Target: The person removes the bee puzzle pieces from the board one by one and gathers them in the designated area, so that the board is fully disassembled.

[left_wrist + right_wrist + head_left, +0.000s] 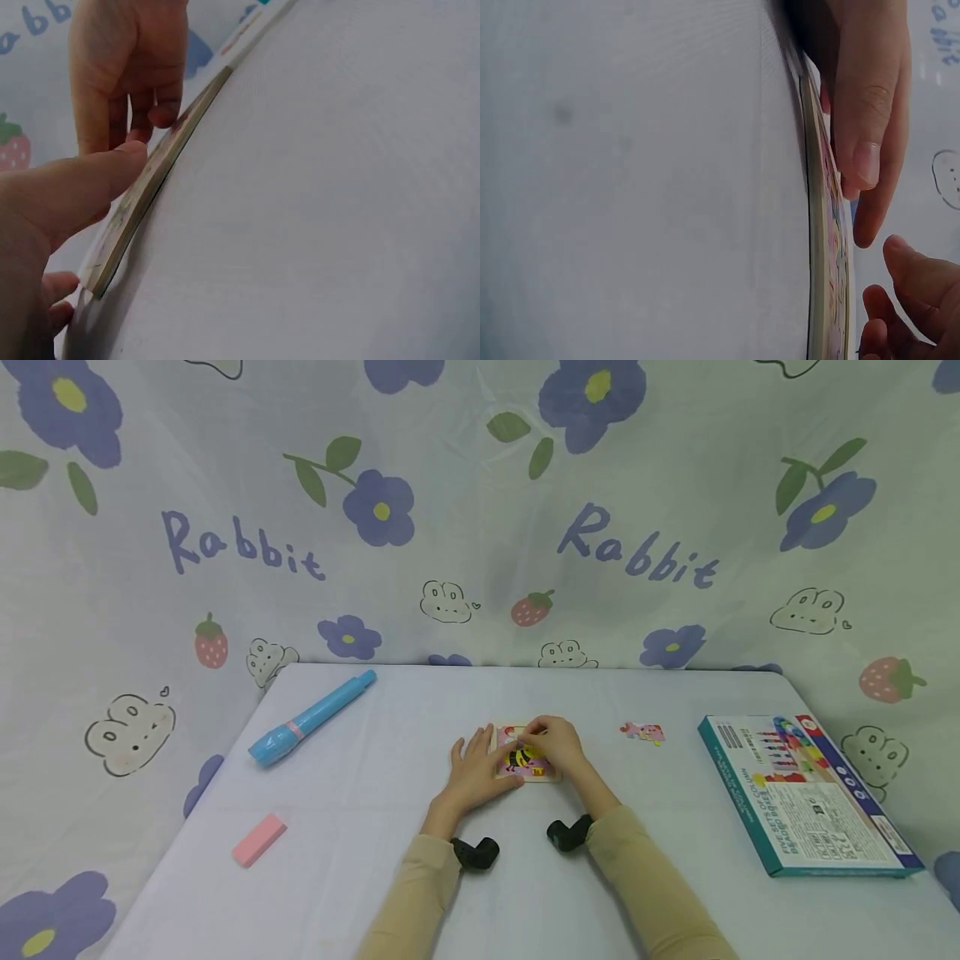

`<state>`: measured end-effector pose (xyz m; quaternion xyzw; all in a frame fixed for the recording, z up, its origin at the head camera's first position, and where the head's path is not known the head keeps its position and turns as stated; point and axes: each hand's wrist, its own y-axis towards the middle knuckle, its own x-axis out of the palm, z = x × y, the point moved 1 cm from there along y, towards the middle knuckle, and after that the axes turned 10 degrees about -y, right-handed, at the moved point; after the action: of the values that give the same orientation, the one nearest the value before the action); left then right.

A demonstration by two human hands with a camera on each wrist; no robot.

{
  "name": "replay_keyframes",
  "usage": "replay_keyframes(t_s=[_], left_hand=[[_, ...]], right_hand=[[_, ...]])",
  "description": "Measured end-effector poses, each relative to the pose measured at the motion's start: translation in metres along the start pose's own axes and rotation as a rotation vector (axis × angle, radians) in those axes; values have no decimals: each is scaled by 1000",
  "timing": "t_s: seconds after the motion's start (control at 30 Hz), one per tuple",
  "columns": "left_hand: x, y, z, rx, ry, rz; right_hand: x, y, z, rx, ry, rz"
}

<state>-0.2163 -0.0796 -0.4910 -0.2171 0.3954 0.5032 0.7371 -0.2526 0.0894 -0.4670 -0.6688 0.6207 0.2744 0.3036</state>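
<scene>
A small square puzzle board [537, 774] with a yellow and black bee picture lies flat at the middle of the table. My left hand [476, 774] rests along its left side, fingers spread and fairly straight; in the left wrist view its thumb [112, 169] reaches over the board's edge [161, 176]. From the right, my right hand [558, 745] bends its fingers down onto the board's upper part. In the right wrist view the right hand's fingers [870, 127] point down at the board [831, 262]; whether a piece is between them is hidden.
A pink puzzle piece [642, 732] lies right of the board. Farther right is a flat teal-edged box [813, 793]. On the left are a blue pen-shaped object [313, 717] and a pink block [259, 840]. A printed cloth [480, 510] hangs behind the table.
</scene>
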Motion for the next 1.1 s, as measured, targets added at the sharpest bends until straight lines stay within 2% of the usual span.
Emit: replay_keyframes(t_s=[0.13,0.33,0.6,0.8,1.1], left_hand=[[-4,0,-5,-3,-9,23],[-7,0,-11,24,-30,69],[-7,0,-13,29,-55,87],[-7,0,-13,50,-67,97],[-4,-1,-15,42,-69,77]], right_hand=[[4,1,-5,-26,-24,-13],[9,3,-8,-82,-157,-20],[10,4,-10,-132,-269,-8],[11,4,-11,-145,-271,2],[12,0,-12,-144,-225,5]])
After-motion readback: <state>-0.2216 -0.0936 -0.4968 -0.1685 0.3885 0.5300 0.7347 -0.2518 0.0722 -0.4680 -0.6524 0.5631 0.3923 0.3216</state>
